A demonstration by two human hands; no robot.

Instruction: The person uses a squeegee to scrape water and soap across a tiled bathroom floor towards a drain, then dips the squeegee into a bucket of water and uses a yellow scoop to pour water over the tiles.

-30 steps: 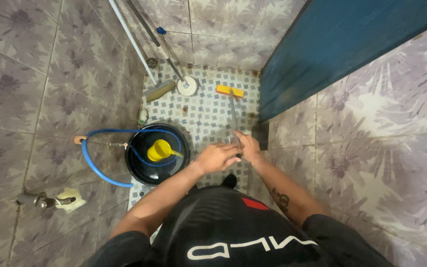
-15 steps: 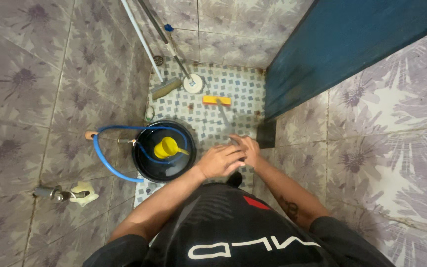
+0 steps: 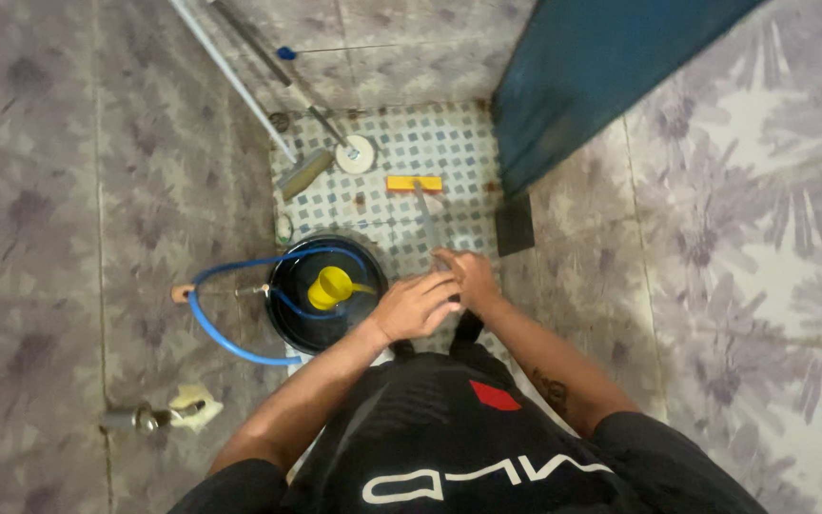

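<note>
Left hand: left hand (image 3: 414, 305) closed around the grey long handle (image 3: 427, 221) of the yellow-headed floor scrubber (image 3: 415, 184)
Right hand: right hand (image 3: 469, 278) gripping the same handle, touching the left
Scrubber: head down on the blue-and-white mosaic tiled floor (image 3: 430, 143); near the blue door (image 3: 582, 76)
Beside: round black bucket (image 3: 289, 324) holding a yellow plastic scoop (image 3: 330, 287); blue hose (image 3: 216, 333) looped into it

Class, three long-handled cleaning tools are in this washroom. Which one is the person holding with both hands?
The one with the yellow head, flat on the floor; both hands grip its handle. The flat brush and round white-headed tool lean untouched against the wall.

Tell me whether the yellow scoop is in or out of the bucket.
In. The scoop sits inside the black bucket, within its rim.
</note>
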